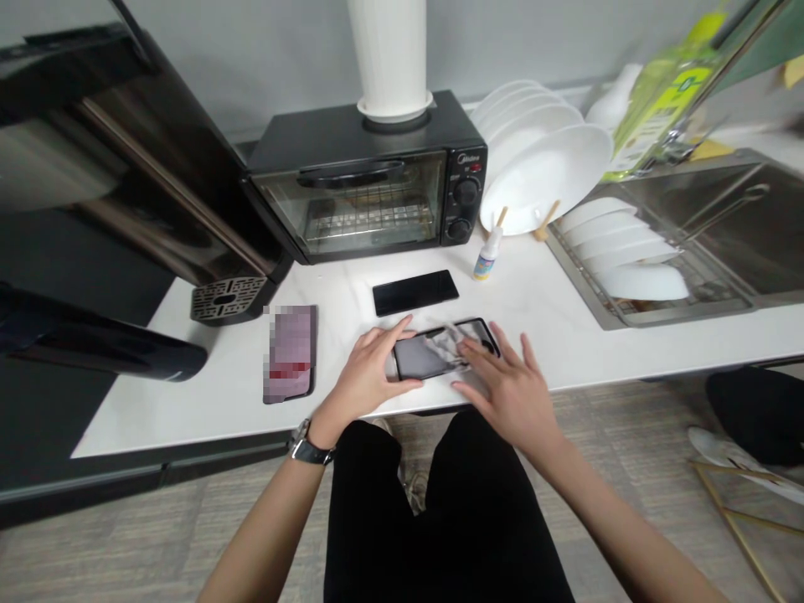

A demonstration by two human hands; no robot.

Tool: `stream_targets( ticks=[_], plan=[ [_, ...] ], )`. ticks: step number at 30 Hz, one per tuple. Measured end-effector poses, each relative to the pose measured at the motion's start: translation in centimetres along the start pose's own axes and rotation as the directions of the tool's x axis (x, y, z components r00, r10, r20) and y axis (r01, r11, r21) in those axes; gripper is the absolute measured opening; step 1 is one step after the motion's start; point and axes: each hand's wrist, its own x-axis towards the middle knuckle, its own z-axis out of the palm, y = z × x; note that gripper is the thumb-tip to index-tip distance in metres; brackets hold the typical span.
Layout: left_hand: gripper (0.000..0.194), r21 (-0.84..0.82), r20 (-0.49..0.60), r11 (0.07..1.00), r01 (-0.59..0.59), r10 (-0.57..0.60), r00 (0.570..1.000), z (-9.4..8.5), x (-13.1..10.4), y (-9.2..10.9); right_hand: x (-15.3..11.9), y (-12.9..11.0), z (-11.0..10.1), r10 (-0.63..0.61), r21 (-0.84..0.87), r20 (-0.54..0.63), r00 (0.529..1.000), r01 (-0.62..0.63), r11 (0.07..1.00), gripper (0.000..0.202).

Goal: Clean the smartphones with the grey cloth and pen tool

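On the white counter, near its front edge, lies a phone (420, 358) with a grey screen and dark rim. My left hand (370, 368) grips the phone's left end between thumb and fingers. My right hand (508, 385) has its fingers on a crumpled pale cloth (447, 342) lying over the phone's screen, with the other fingers spread near the right end. Behind this phone rests a second, black phone (415, 292). A third phone (292, 352), partly pixelated, lies to the left. A small spray bottle (486, 256) stands at the back right.
A black toaster oven (370, 184) with a white container (393, 59) on top stands behind. White plates (540, 167) stand in a rack beside the sink (741, 218). A dark appliance (157, 151) fills the left. Part of a person's leg (757, 410) shows at right.
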Motion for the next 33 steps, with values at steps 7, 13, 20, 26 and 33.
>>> stream_targets(
  ticks=[7,13,20,26,33],
  plan=[
    [0.102,0.024,-0.008,0.999,-0.025,0.025,1.000,0.4,0.1,-0.6,2.7,-6.4,3.8,0.035,0.034,-0.058,0.998,-0.033,0.999,0.092],
    [0.107,0.042,-0.009,0.999,-0.016,0.017,1.000,0.4,0.0,-0.8,1.4,-7.0,2.8,-0.093,0.162,0.013,0.996,0.090,0.983,0.066],
    [0.116,0.013,0.000,0.999,-0.030,0.030,1.000,0.3,0.1,-0.6,-0.6,0.8,-0.4,0.054,-0.107,-0.072,0.996,-0.062,0.992,0.061],
    [0.107,0.032,-0.007,0.998,-0.049,0.049,0.999,0.5,0.0,-0.9,2.3,-7.6,4.0,-0.006,0.038,-0.091,0.996,0.009,0.999,0.087],
    [0.114,0.026,0.009,0.999,-0.046,0.046,0.999,0.3,-0.1,-0.9,-0.1,-4.0,1.4,-0.104,0.081,0.015,0.995,0.102,0.991,0.066]
  ],
)
